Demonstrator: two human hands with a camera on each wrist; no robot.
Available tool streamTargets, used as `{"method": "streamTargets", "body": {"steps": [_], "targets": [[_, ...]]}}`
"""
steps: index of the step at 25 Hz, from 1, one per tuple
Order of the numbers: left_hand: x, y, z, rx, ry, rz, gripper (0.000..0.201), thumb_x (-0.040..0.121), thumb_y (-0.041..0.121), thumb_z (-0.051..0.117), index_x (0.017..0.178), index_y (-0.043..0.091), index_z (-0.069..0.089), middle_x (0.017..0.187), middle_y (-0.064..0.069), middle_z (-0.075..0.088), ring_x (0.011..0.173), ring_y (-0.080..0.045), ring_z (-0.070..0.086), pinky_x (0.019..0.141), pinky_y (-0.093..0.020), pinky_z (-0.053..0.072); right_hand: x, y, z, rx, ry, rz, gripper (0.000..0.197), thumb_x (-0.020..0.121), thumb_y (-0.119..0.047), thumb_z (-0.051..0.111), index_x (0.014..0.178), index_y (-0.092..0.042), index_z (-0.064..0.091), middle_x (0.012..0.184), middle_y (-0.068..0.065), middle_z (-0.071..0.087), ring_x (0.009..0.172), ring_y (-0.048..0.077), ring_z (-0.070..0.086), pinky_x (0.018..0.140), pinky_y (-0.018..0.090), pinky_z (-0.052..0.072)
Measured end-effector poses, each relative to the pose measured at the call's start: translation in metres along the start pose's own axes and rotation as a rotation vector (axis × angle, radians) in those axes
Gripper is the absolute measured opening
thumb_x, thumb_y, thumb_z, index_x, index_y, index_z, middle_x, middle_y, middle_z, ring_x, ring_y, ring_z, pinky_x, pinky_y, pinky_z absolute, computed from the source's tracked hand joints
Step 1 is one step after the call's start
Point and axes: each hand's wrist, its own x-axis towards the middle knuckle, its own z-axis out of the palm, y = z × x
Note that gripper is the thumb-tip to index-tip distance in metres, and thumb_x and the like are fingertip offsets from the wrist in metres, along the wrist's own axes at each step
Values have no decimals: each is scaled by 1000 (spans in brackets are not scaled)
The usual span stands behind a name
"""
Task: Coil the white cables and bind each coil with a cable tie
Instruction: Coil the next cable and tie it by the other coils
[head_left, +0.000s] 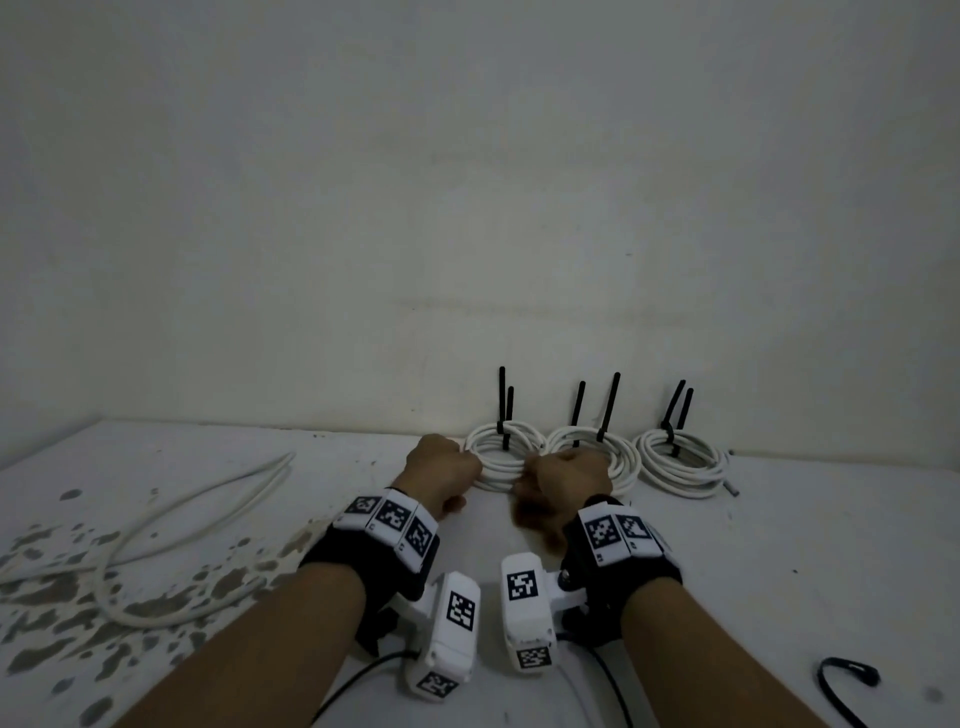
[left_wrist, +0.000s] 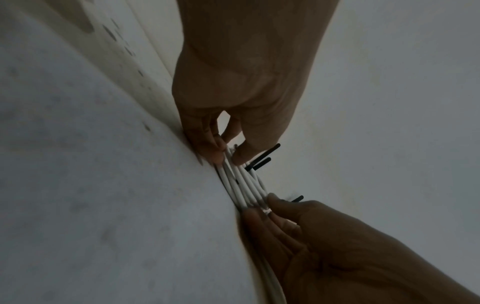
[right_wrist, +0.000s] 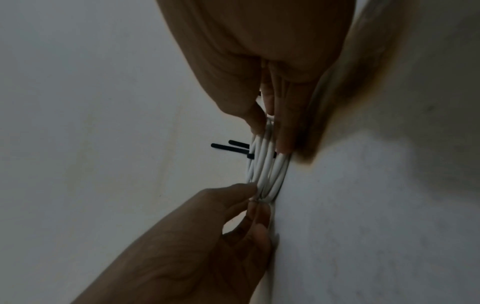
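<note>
Three coils of white cable lie in a row against the wall, each with black cable ties standing up from it. Both hands hold the leftmost coil (head_left: 497, 477), which rests on the table. My left hand (head_left: 467, 462) pinches the strands on its left side, thumb over fingers (left_wrist: 228, 156). My right hand (head_left: 535, 475) pinches the strands on its right side (right_wrist: 270, 131). Between the hands the strands run bunched together (left_wrist: 246, 185) (right_wrist: 267, 168). Two black tie ends (head_left: 502, 400) (left_wrist: 262, 158) (right_wrist: 228, 148) stick out from this coil.
The middle coil (head_left: 582, 434) and right coil (head_left: 680, 462) lie just right of my right hand. A loose white cable (head_left: 156, 545) sprawls over the stained left part of the table (head_left: 779, 545). A spare black tie (head_left: 847, 675) lies front right. The wall stands close behind.
</note>
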Motion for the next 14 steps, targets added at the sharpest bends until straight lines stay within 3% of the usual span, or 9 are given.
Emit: {"method": "streamTargets", "body": {"steps": [4, 6, 8, 10, 12, 14], "targets": [[-5, 5, -5, -1, -34, -12, 8, 86, 10, 62, 86, 2, 60, 72, -15, 57, 51, -24, 50, 46, -23, 41, 0, -4, -2, -99, -19, -18, 40, 54, -34, 79, 77, -5, 65, 80, 20, 73, 75, 35, 73, 72, 54, 61], [-16, 7, -11, -4, -29, -27, 27, 91, 18, 63, 115, 9, 54, 84, -15, 60, 61, -22, 56, 47, -24, 45, -30, -19, -10, -194, -51, -72, 33, 71, -35, 80, 73, -8, 61, 80, 17, 73, 77, 36, 73, 76, 50, 61], [-27, 10, -22, 28, -44, -14, 53, 93, 24, 63, 140, 11, 43, 94, -13, 61, 73, -20, 61, 51, -25, 50, -64, -35, -16, -291, -89, -100, 29, 84, -28, 74, 72, -8, 58, 77, 20, 72, 72, 36, 72, 68, 46, 61], [-41, 14, -38, 151, -56, 47, 53, 93, 25, 62, 142, 11, 47, 104, -10, 63, 82, -18, 64, 55, -26, 54, -93, -50, -20, -439, -198, -129, 27, 93, -24, 65, 74, -6, 58, 76, 24, 73, 61, 32, 68, 54, 37, 58], [-59, 18, -62, 360, -19, 154, 42, 89, 28, 62, 130, 16, 60, 112, -6, 64, 88, -18, 66, 62, -28, 57, -121, -66, -16, -668, -291, -240, 25, 95, -24, 62, 78, -6, 59, 77, 21, 72, 61, 29, 65, 56, 36, 57], [-83, 18, -95, 651, 41, 243, 37, 85, 37, 61, 119, 24, 65, 119, -1, 65, 100, -20, 65, 84, -33, 56, -150, -83, -5, -919, -349, -402, 20, 94, -25, 62, 83, -7, 61, 71, 8, 63, 70, 27, 63, 60, 35, 55]]}}
